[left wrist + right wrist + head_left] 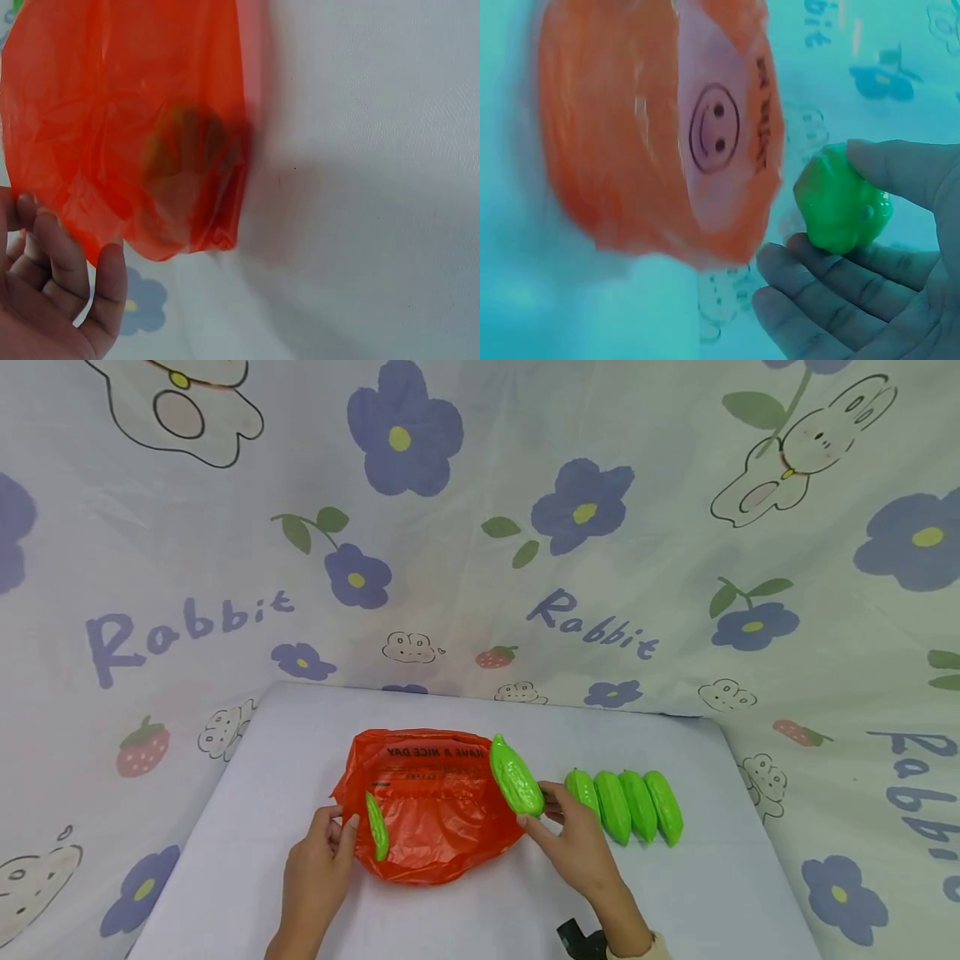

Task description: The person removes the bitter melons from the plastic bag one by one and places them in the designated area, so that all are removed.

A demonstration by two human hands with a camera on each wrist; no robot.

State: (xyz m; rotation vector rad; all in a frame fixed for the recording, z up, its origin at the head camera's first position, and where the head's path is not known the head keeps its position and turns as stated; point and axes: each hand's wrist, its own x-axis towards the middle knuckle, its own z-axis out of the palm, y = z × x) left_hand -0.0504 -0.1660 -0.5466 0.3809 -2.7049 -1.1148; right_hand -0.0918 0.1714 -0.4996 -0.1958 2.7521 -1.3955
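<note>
A red plastic bag point(431, 835) with black printing stands open on the table. My left hand point(317, 864) pinches its left rim between thumb and fingers; the left wrist view shows this hand point(67, 277) at the bag's edge. Inside the bag, near the left side, lies a glossy green bitter melon point(377, 828), partly hidden by the rim. My right hand point(577, 843) grips another bitter melon point(516, 778) by its lower end, tilted, at the bag's right rim. In the right wrist view, thumb and fingers hold this bitter melon point(840, 202) end-on, beside the bag point(615, 150).
Several more green bitter melons point(628, 806) lie in a row on the white table point(720, 877), right of my right hand. A curtain point(465, 568) printed with flowers and rabbits hangs behind and around the table. A black device point(581, 939) sits by my right wrist.
</note>
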